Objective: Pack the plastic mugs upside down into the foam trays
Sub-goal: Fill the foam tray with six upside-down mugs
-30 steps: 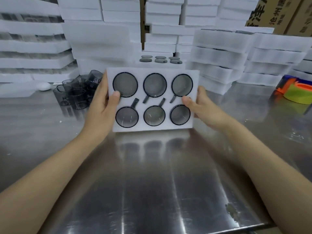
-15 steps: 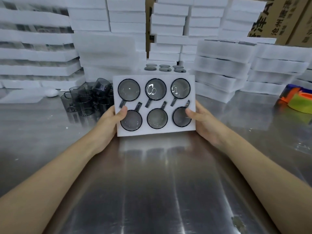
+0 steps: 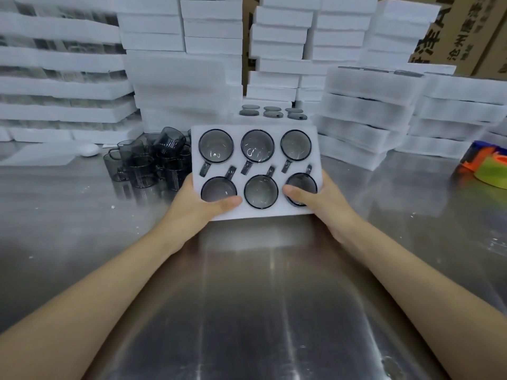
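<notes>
White foam tray (image 3: 260,213), six mugs (image 3: 258,145) seated; steel table (image 3: 247,297) open before it, loose mugs (image 3: 142,165) beside left edge. Left hand (image 3: 200,207), right hand (image 3: 321,204) clamp near corners, thumbs atop, fingers apparently beneath.

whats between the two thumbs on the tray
Head view: one mug, middle of the near row in the tray, between the left hand and right hand.

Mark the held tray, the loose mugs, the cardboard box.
Tray (image 3: 277,210): head view, bare foam near its front edge.
Loose mugs (image 3: 142,174): head view, wall of a front mug.
Cardboard box (image 3: 452,37): head view, its printed face.
</notes>
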